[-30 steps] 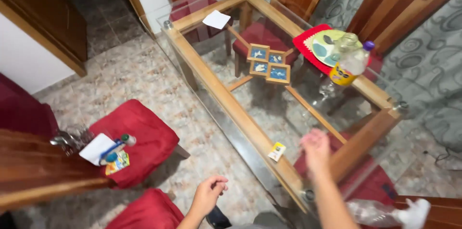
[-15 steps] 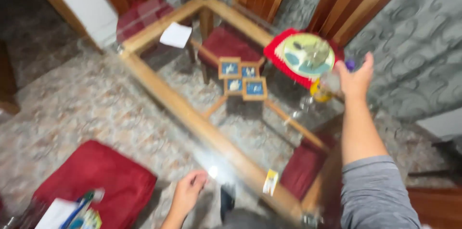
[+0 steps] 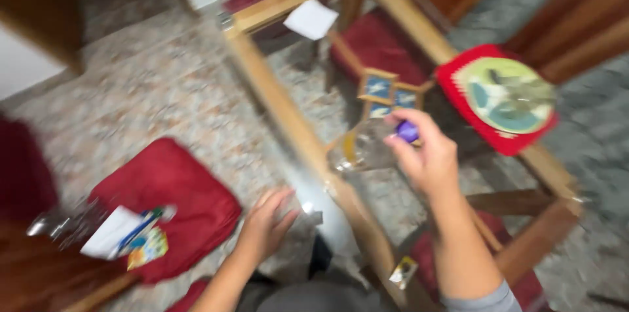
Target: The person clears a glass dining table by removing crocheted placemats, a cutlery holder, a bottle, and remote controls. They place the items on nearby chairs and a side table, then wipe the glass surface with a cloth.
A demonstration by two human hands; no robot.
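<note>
One bottle [image 3: 367,147] now lifted, gripped by right hand [image 3: 426,158]; left hand [image 3: 265,223] spread, holding nothing.

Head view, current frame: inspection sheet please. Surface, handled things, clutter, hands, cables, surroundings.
Surface: glass table top in a wooden frame, floor visible through it.
Handled things: clear plastic bottle with purple cap, lifted and tipped sideways over the table; picture is blurred.
Clutter: white paper, four small framed pictures, plate on a red mat, small packet near the table edge.
Hands: right hand grips the bottle at its cap end; left hand open, by the table edge, holding nothing.
Cables: nothing seen.
Surroundings: red cushioned stool carrying papers and pens, tiled floor, chairs beyond the table.
</note>
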